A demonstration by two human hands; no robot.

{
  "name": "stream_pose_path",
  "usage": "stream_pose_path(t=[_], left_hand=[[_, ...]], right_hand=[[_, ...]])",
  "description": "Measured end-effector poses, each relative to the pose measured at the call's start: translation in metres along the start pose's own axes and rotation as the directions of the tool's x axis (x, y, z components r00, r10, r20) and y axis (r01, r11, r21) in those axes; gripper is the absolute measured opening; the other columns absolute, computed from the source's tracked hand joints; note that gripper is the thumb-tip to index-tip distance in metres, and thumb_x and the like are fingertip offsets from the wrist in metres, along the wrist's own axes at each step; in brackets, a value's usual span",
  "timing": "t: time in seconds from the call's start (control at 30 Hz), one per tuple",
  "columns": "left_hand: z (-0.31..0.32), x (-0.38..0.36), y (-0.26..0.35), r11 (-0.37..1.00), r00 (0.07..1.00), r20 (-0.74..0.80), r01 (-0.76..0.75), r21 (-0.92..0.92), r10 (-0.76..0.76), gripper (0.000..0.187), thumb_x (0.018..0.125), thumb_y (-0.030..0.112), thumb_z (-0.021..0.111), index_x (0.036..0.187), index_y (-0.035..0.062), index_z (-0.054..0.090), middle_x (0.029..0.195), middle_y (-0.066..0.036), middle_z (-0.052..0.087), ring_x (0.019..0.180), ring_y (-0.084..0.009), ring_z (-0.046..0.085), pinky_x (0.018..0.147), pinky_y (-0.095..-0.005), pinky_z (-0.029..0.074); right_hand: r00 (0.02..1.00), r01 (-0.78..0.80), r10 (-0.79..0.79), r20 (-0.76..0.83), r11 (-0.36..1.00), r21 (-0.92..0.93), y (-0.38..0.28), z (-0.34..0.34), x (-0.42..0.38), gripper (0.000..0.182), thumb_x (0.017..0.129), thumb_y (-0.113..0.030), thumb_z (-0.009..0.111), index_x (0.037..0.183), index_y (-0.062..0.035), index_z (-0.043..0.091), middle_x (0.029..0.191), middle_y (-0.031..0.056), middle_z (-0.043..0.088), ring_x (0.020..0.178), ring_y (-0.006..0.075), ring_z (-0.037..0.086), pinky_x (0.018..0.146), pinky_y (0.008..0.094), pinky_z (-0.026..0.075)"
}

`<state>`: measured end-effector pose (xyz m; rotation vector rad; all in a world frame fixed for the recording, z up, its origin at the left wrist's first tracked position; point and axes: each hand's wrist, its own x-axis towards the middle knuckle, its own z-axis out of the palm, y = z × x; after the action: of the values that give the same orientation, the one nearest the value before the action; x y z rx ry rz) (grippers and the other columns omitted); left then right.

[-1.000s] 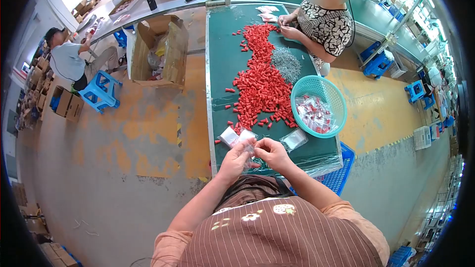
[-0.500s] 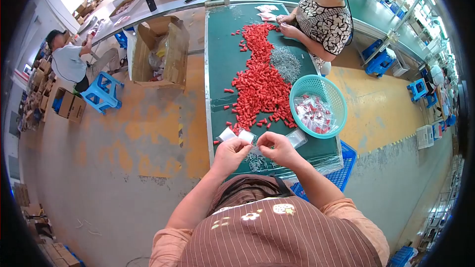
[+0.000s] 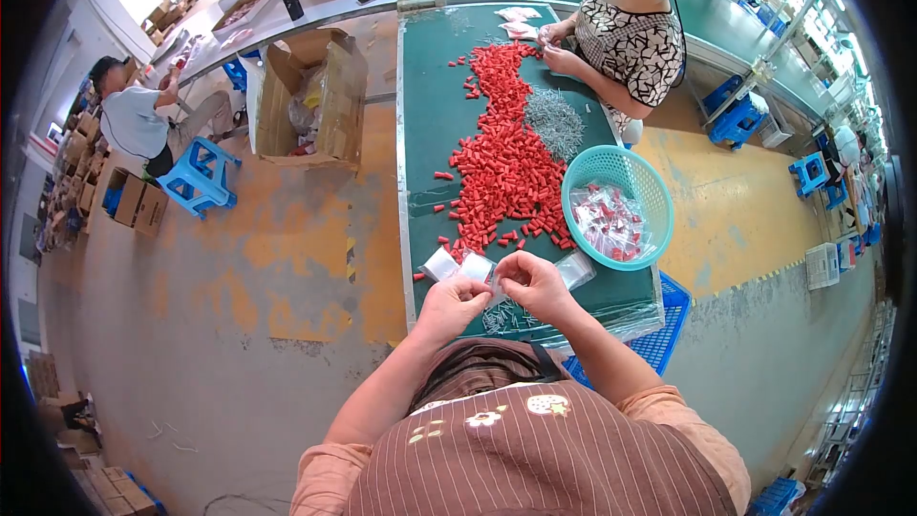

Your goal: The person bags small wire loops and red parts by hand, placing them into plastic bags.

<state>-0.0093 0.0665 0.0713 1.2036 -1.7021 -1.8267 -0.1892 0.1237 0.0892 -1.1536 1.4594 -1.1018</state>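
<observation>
My left hand (image 3: 451, 308) and my right hand (image 3: 537, 289) meet at the near end of the green table. Fingertips of both are pinched on a small clear plastic bag (image 3: 496, 292), mostly hidden by the fingers. Beneath and just behind the hands lie loose screws (image 3: 499, 319). Flat stacks of small bags (image 3: 440, 265) rest beyond my left hand, and another stack (image 3: 575, 269) lies to the right of my right hand. A long heap of small red plastic plugs (image 3: 501, 172) stretches up the table, with a heap of grey screws (image 3: 554, 124) beside it.
A teal basket (image 3: 659, 205) holding filled bags stands at the table's right edge. Below it is a blue crate (image 3: 676, 311). A co-worker (image 3: 630, 48) works at the far right side. An open cardboard box (image 3: 339, 115) and a blue stool (image 3: 201, 177) stand left.
My hands have shifted slightly, the left one lower and a little less bent over the bag. The view has moved very slightly. The heaps look the same.
</observation>
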Motion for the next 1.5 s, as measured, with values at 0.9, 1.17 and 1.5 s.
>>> stream_pose_path(t=[0.9, 1.17, 1.5], left_hand=[[0.013, 0.000, -0.024, 0.980, 0.999, -0.049, -0.005, -0.201, -0.005, 0.008, 0.083, 0.004, 0.069, 0.079, 0.0017, 0.063, 0.081, 0.001, 0.060, 0.076, -0.0073, 0.054, 0.071, -0.0237, 0.045], [0.019, -0.001, -0.030, 0.957, 0.992, -0.120, -0.006, -0.291, -0.030, 0.011, 0.083, 0.005, 0.069, 0.076, 0.0038, 0.061, 0.072, 0.004, 0.058, 0.067, -0.0035, 0.049, 0.060, -0.0204, 0.040], [0.019, 0.009, -0.050, 0.990, 0.963, -0.244, -0.130, -0.047, 0.115, 0.012, 0.083, 0.011, 0.068, 0.076, 0.0016, 0.064, 0.071, -0.002, 0.062, 0.068, -0.0067, 0.055, 0.062, -0.0273, 0.046]], right_hand=[[0.994, -0.099, 0.094, -0.053, 0.987, -0.123, 0.021, 0.019, -0.010, 0.011, 0.083, -0.010, 0.065, 0.085, 0.0002, 0.062, 0.067, -0.0013, 0.057, 0.061, 0.0046, 0.049, 0.055, 0.0231, 0.042], [0.981, -0.172, 0.157, -0.111, 0.975, -0.138, 0.031, 0.025, -0.014, 0.014, 0.078, -0.014, 0.066, 0.083, -0.0004, 0.064, 0.070, 0.0067, 0.062, 0.065, 0.0126, 0.058, 0.062, 0.0294, 0.048], [0.996, -0.045, 0.038, -0.077, 0.995, -0.091, 0.043, 0.020, -0.004, 0.019, 0.081, -0.018, 0.067, 0.081, -0.0003, 0.063, 0.070, 0.0072, 0.061, 0.065, 0.0125, 0.055, 0.060, 0.0301, 0.046]])
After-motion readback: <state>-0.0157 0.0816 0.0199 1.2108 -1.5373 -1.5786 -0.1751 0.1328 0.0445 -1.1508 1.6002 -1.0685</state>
